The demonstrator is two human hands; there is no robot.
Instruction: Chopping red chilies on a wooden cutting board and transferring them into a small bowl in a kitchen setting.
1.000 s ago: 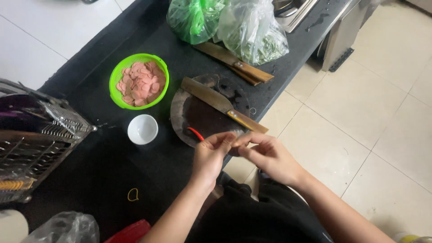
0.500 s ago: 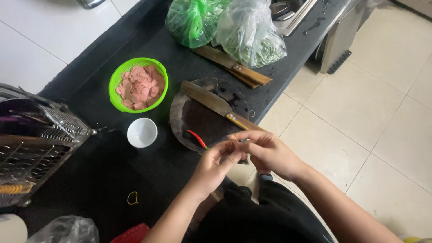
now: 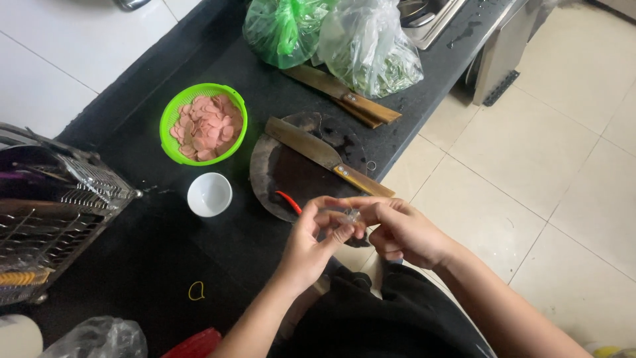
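Note:
My left hand [image 3: 310, 244] and my right hand [image 3: 401, 229] meet at the near edge of a round dark chopping board [image 3: 291, 174]. Between the fingertips of both hands is a small pale translucent item [image 3: 348, 216]; what it is cannot be told. A red chilli [image 3: 289, 202] lies on the board just left of my left hand. A cleaver with a wooden handle [image 3: 328, 156] rests across the board above my hands.
A green colander of pink meat slices [image 3: 204, 124] and a small white bowl [image 3: 209, 194] sit on the black counter [image 3: 152, 265]. A second cleaver [image 3: 344, 97], bags of greens [image 3: 331, 36], a wire dish rack [image 3: 50, 219], a yellow rubber band [image 3: 196, 290].
Both hands have stayed together over the board's near edge, fingers shifting around the small item. The view has tilted slightly.

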